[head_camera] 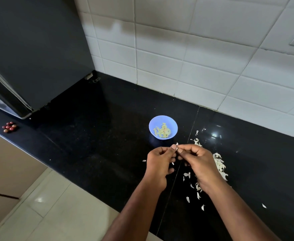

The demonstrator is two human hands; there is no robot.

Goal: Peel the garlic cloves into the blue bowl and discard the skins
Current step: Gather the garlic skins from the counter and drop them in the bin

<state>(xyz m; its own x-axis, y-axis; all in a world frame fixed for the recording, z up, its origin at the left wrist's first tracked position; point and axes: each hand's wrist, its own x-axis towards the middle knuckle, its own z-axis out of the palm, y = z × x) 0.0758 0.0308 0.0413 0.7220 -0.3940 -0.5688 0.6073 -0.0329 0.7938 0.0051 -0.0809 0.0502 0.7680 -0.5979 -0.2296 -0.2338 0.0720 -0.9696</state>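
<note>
The blue bowl (170, 121) stands on the black counter and holds several pale peeled garlic cloves (162, 131). Just in front of it my left hand (159, 162) and my right hand (198, 162) meet, fingers curled. Together they pinch a small garlic clove (177, 146) between thumbs and fingertips; only a white sliver of it shows. White garlic skins (220, 165) lie scattered on the counter under and to the right of my right hand.
The black counter (99, 136) runs from a dark fridge (35, 54) on the left to the white tiled wall (194, 54) behind. A small heap of red shallots (9, 127) lies at the counter's left edge. The floor shows at the lower left.
</note>
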